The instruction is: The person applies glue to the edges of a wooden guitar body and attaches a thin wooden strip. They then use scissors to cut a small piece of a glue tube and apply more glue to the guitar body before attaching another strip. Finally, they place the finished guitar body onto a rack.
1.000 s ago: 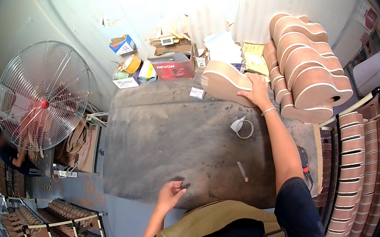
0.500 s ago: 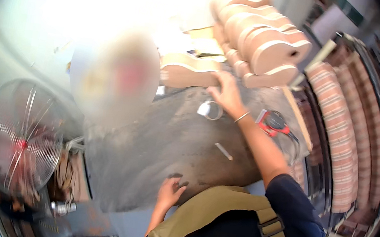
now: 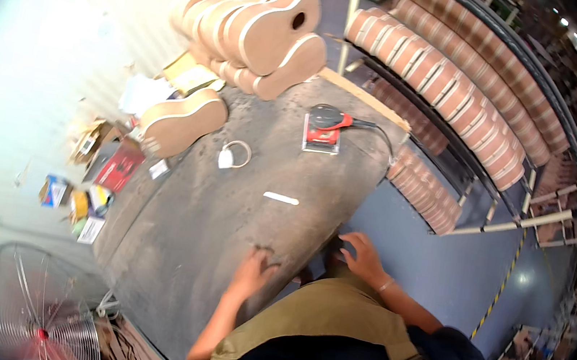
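Note:
My left hand (image 3: pixel 252 274) rests with its fingers spread on the near edge of the dark grey worktable (image 3: pixel 201 234), holding nothing. Just beyond that edge, my right hand (image 3: pixel 364 260) hangs near my apron, its fingers loosely apart with nothing seen in them. A single pale wooden guitar body (image 3: pixel 183 122) lies on the far left of the table. Nearer than it are a ring-shaped loop with a white tag (image 3: pixel 238 156) and a small white strip (image 3: pixel 281 198). A red and black electric sander (image 3: pixel 324 128) sits toward the right edge, its cord running off the table.
A stack of guitar bodies (image 3: pixel 260 34) stands at the back of the table. To the right, a rack (image 3: pixel 453 92) holds rows of more wooden bodies. Boxes and tape (image 3: pixel 80 203) lie along the left edge, beside a large wire fan (image 3: pixel 41 315). A wooden strip (image 3: pixel 365 99) borders the far right side.
My right hand has let go of the single guitar body and drawn back beside my apron. The view has turned right; the blurred pale shape at left is gone. My left hand stays at the table edge.

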`<state>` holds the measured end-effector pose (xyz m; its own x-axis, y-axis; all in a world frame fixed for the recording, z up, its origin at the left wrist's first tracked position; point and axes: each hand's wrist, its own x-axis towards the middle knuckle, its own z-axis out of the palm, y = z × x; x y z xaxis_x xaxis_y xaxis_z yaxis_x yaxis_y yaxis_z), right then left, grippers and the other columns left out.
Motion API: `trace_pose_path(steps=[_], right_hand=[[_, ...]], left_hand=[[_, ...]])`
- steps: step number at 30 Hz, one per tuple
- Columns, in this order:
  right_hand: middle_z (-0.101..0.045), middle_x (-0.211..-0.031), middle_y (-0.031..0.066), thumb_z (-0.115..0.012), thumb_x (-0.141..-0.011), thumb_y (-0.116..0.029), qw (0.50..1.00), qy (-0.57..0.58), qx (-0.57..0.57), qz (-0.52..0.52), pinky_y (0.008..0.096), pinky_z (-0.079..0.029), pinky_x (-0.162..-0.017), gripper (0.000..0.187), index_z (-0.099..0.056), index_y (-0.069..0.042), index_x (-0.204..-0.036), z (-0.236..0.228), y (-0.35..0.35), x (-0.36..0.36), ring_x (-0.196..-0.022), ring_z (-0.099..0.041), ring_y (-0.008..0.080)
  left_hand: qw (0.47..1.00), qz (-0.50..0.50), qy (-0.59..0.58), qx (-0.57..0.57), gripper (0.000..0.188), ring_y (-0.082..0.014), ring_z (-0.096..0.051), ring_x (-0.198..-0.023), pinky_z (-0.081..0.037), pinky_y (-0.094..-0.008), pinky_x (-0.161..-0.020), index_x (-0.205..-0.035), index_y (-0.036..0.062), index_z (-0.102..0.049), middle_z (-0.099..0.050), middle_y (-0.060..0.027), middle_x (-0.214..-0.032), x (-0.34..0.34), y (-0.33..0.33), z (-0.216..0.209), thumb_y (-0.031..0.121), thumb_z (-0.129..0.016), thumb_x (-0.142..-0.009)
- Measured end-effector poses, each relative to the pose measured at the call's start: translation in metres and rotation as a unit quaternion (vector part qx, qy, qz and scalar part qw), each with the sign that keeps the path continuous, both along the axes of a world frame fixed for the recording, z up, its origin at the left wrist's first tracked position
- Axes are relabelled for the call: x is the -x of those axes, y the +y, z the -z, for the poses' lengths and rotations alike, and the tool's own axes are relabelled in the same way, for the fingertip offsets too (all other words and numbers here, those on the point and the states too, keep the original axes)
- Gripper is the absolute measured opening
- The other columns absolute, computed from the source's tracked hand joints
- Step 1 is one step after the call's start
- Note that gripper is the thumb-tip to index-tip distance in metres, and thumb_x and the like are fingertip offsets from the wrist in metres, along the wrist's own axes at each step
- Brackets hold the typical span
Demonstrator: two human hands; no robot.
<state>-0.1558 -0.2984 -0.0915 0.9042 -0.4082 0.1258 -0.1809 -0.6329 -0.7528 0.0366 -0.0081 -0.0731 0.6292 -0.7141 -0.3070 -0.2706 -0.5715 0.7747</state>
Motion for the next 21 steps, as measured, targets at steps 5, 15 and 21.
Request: trace_pose_path(steps=[5,15,21], right_hand=[[-0.067,-0.112,0.0137,-0.073,-0.087,-0.006,0.995,0.016,0.012,-0.101,0.0454,-0.054,-0.091,0.032,-0.070,-0.006,-0.119,-0.018,0.013,0.017,-0.104,-0.064,0.0368],[-0.068,-0.108,0.0142,-0.073,-0.088,-0.008,0.986,0.042,0.056,-0.154,0.0474,-0.054,-0.085,0.026,-0.072,-0.006,-0.114,-0.025,-0.040,0.073,-0.099,-0.065,0.0367],[-0.070,-0.107,0.0160,-0.074,-0.087,-0.003,0.992,0.081,0.098,0.009,0.0451,-0.054,-0.086,0.027,-0.072,-0.005,-0.114,-0.028,-0.060,0.119,-0.097,-0.067,0.0381]], left_hand=[[0.986,-0.145,-0.068,0.038,0.024,-0.0231,-0.070,-0.090,-0.057,-0.0364,-0.085,-0.117,0.0062,-0.075,-0.071,-0.0119,-0.104,-0.044,-0.031,0.006,0.015,-0.076,-0.095],[0.873,-0.458,-0.141,0.087,0.009,-0.0192,-0.072,-0.076,-0.058,-0.0346,-0.076,-0.096,0.0046,-0.077,-0.077,-0.0064,-0.084,-0.228,-0.041,0.084,0.005,-0.076,-0.087],[0.880,-0.457,-0.128,0.015,0.036,-0.0199,-0.070,-0.084,-0.056,-0.0362,-0.079,-0.100,0.0061,-0.074,-0.075,-0.0067,-0.091,-0.288,-0.083,0.101,0.012,-0.095,-0.072]])
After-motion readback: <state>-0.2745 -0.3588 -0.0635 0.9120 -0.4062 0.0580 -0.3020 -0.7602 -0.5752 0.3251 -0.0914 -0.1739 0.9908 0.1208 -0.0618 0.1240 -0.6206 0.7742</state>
